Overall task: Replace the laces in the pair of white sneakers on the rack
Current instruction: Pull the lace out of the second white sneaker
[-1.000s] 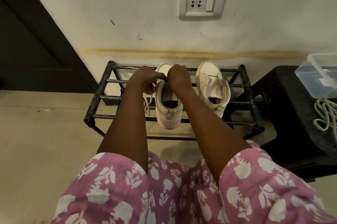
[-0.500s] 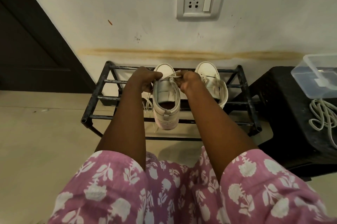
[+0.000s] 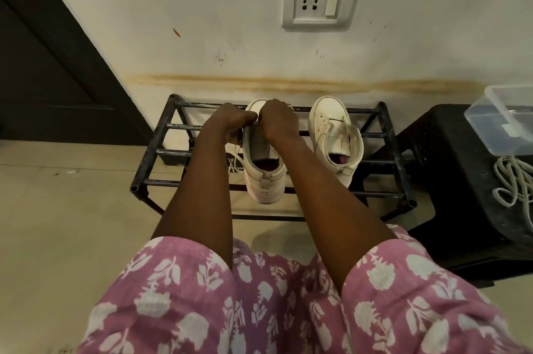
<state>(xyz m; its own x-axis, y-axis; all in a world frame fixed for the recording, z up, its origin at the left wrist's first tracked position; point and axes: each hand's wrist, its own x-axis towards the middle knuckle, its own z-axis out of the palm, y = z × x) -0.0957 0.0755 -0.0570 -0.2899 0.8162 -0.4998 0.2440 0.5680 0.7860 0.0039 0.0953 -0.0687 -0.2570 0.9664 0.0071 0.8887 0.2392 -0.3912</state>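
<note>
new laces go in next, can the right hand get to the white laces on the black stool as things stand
Probably yes, once freed: the right hand is busy on the left sneaker, but the white laces lie uncovered on the black stool to its right.

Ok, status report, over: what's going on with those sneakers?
Busy: left hand and right hand curled on one sneaker on the rack. Loose lace dangles beside it. The second sneaker untouched. Nothing blocking.

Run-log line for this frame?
left hand: grips sneaker on rack | right hand: over its front, grasp hidden | other sneaker: untouched
</note>
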